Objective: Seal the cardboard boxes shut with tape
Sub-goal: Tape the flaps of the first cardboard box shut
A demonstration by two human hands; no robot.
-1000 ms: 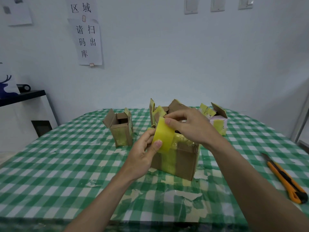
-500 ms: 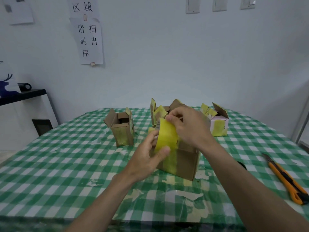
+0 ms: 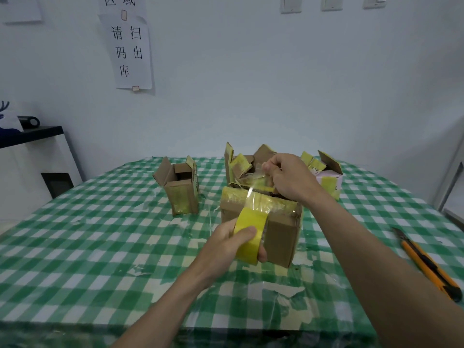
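A brown cardboard box [image 3: 280,232] with closed top flaps and old yellow tape stands mid-table. My left hand [image 3: 226,244] grips a yellow tape roll [image 3: 248,234] in front of the box's near face. My right hand [image 3: 286,177] pinches the free end of the tape above the box's far edge. A clear strip of tape [image 3: 253,194] stretches between roll and fingers over the box top. Behind it stands an open box [image 3: 241,164] with raised flaps, partly hidden by my right hand.
A small open box [image 3: 179,192] stands to the left, a pink-sided open box [image 3: 329,182] to the right rear. An orange utility knife [image 3: 426,264] lies at the right edge of the green checked tablecloth [image 3: 88,234]. A dark-topped cabinet [image 3: 32,156] stands far left.
My left hand has pulled the roll down and toward me while my right hand drew the tape end back over the box, so a strip is now stretched out.
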